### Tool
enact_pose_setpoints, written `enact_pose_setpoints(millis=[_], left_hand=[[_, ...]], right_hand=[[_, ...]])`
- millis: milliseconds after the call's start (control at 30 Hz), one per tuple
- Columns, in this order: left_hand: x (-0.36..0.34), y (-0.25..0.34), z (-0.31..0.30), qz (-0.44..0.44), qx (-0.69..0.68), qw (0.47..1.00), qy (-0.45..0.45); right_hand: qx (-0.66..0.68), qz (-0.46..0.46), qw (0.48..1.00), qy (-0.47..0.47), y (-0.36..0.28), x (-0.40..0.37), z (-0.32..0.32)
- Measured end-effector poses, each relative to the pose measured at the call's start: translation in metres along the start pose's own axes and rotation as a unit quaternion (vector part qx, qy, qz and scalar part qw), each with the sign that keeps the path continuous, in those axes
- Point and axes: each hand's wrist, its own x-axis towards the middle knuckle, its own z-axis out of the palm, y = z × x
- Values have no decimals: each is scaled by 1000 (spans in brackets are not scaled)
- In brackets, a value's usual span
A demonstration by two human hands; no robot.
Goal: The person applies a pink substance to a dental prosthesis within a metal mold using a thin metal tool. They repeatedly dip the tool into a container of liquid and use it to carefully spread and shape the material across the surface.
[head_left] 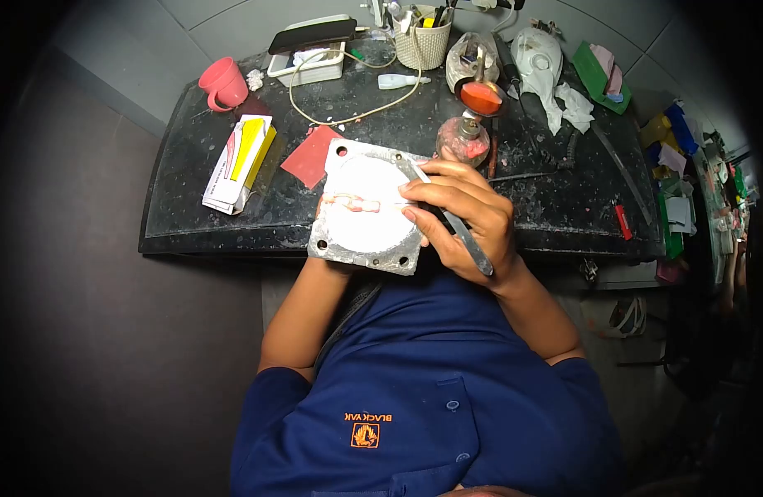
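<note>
A square metal plate (332,236) with corner holes and a round white plaster fill (369,232) is held up over the table's front edge. A small pinkish piece (363,205) lies across the middle of the plaster. My left hand (322,263) grips the plate from behind and below, its fingers mostly hidden. My right hand (473,215) is closed around a dark metal hand tool (468,240), whose upper end reaches the plate's right side. The fingertips of my right hand are at the plaster's right edge.
On the dark table (174,224) are a pink mug (224,83), a white and yellow box (241,166), a red sheet (312,156), a pen basket (423,45), a burner (463,141), an orange-filled pan (480,97), a looping cable and a green tray (601,79).
</note>
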Motion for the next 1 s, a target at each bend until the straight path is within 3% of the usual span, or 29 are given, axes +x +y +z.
enact_pose_setpoints(millis=[67,100,167,200,267,400,467,500,567,600,633,667,767,800,867,900,1000], left_hand=[[-2,-2,2,13,41,991,123],[2,-13,-5,14,26,993,119],[3,-16,-31,0,-134,991,26],[3,-14,-24,-1,-134,991,26],[0,-11,-10,11,-11,999,51],[-2,-8,12,36,99,989,101],[1,-2,9,27,-55,988,-141],[3,-3,-3,28,-55,988,-140],[5,-10,-35,10,-205,976,-69],[6,-8,-29,11,-206,976,-68],[6,-5,-15,-37,-232,961,-147],[7,-3,-4,-86,-256,936,-225],[12,0,11,-41,-168,940,-293],[11,0,-1,-42,-167,941,-292],[7,-5,-45,-17,-9,997,-68],[6,-9,-62,-15,8,1000,-21],[12,-17,-84,3,-85,994,-66]], right_hand=[[-12,-26,1000,6,2,0,2],[-22,-25,999,-7,2,0,-6],[-9,-30,999,7,-1,3,-3],[-9,-29,999,8,-2,6,-2],[-12,-32,999,21,-6,9,1],[-25,-42,998,30,-7,16,1],[-12,-4,998,65,-8,17,-3],[-5,-7,998,67,-5,16,-8],[-23,-5,995,95,-5,17,-17],[24,33,994,101,-7,14,-21],[69,74,989,108,-10,10,-24],[36,27,995,85,-6,9,-29],[109,23,993,32,-14,1,-31],[128,-3,991,43,-10,-2,-22],[112,-5,994,8,-8,-6,-20],[95,-29,995,5,-5,-7,-15],[110,-41,993,-7,-3,-9,-6]])
